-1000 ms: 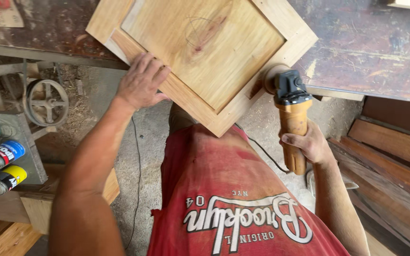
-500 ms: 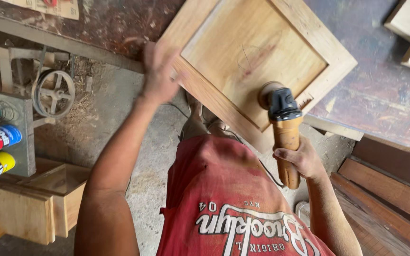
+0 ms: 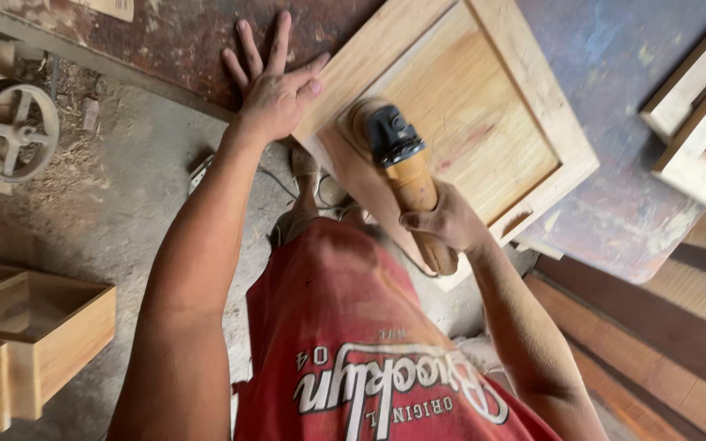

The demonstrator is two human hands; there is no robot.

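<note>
A square wooden panel door with a raised frame lies on a stained workbench. My left hand rests flat with spread fingers at the panel's left corner, thumb on the wood. My right hand grips the orange handle of an angle grinder. Its black head and sanding disc sit on the near left frame rail of the panel.
More wooden frames lie at the right end of the bench. Planks lean at lower right. A wooden drawer box stands on the dusty floor at left, with a metal pulley wheel above it.
The grinder has moved left from the panel's near corner onto its left rail. My left hand has shifted to lie flat at the panel's left corner. The view has shifted and closed in.
</note>
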